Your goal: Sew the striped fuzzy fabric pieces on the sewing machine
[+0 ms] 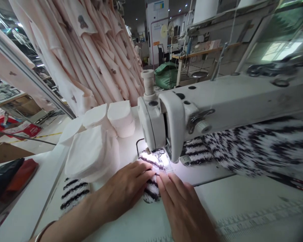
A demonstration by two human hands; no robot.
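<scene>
Head view: my left hand (126,188) and right hand (183,206), 2 flat unclenched palms, press striped fleece (151,194) beneath the sewing machine (217,97), likely so it feeds straight.

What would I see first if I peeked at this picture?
Probably the big white sewing machine in the middle, with a fuzzy black-and-white striped fabric brightly lit beneath its head. The left hand and right hand lie flat on that fabric right in front. Behind on the left hangs a long row of pale pink garments, with white fabric pieces stacked below them.
</scene>
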